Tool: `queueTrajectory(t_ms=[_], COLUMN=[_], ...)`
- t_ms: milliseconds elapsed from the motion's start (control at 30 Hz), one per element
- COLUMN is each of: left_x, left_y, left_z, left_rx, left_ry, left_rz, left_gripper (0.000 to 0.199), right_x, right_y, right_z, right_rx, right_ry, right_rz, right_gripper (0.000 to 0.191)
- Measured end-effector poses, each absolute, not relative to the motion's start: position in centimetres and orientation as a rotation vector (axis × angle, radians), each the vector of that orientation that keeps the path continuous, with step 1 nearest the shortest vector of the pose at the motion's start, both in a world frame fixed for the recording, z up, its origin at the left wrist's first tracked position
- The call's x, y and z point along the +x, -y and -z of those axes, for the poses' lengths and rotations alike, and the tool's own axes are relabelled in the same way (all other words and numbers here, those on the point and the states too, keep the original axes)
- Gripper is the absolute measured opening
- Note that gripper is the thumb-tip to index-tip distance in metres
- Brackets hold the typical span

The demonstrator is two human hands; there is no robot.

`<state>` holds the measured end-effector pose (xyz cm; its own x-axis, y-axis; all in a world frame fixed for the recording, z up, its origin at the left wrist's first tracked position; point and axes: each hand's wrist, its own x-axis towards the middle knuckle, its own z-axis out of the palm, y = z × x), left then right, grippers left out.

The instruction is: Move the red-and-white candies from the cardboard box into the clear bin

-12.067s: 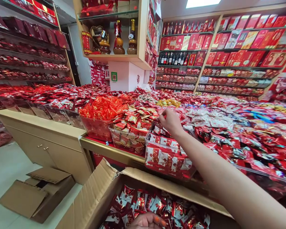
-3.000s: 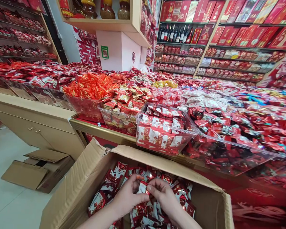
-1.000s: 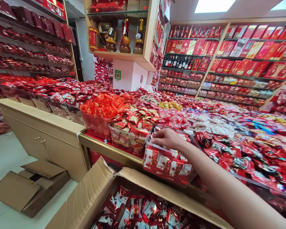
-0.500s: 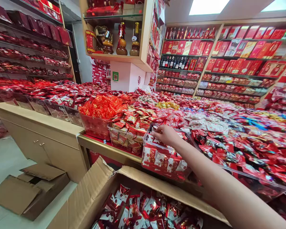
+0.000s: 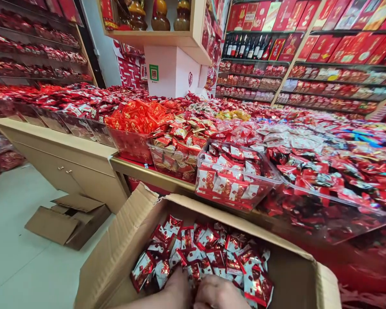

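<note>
Both hands are down in the open cardboard box [image 5: 326,283], among red and white candy packets [image 5: 209,257]. My left hand [image 5: 176,286] reaches in from the bottom edge; its fingers are hidden between the packets. Close beside it, my right hand [image 5: 217,294] has its fingers curled downward, somewhat blurred, and what lies under them is hidden. Just beyond the box, a clear plastic bin [image 5: 238,171] holds similar red and white packets standing in rows.
More clear bins of packets line the counter, among them a bin of orange-red packets [image 5: 128,143] and a bin of gold-red packets [image 5: 173,161]. A flattened-looking carton [image 5: 67,223] sits on the floor at left. A white pillar [image 5: 162,71] rises behind the bins.
The hand that was at the clear bin has left it and both hands are now inside the cardboard box. The view has tilted down toward the box.
</note>
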<state>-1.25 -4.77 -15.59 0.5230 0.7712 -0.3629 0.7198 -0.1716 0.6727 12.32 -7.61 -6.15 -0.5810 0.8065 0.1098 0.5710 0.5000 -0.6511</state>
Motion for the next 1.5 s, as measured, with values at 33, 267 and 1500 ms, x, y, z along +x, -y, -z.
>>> queueTrajectory(t_ms=[33, 267, 1500], left_x=[-1.4, -1.8, -0.9], left_y=[4.7, 1.9, -0.3], left_z=[15.3, 8.4, 4.2], left_rx=[1.981, 1.899, 1.122], left_ry=[-1.203, -0.971, -1.102], left_rz=[-0.038, -0.109, -0.723], left_gripper=[0.042, 0.023, 0.016], right_x=[12.5, 14.1, 14.8], right_y=[7.7, 6.4, 5.8], right_z=[7.5, 7.3, 6.9], right_rx=[-1.246, -1.552, -1.392], right_ry=[2.299, 1.524, 1.011], right_rz=[-0.865, -1.056, -1.202], right_gripper=[0.013, 0.022, 0.025])
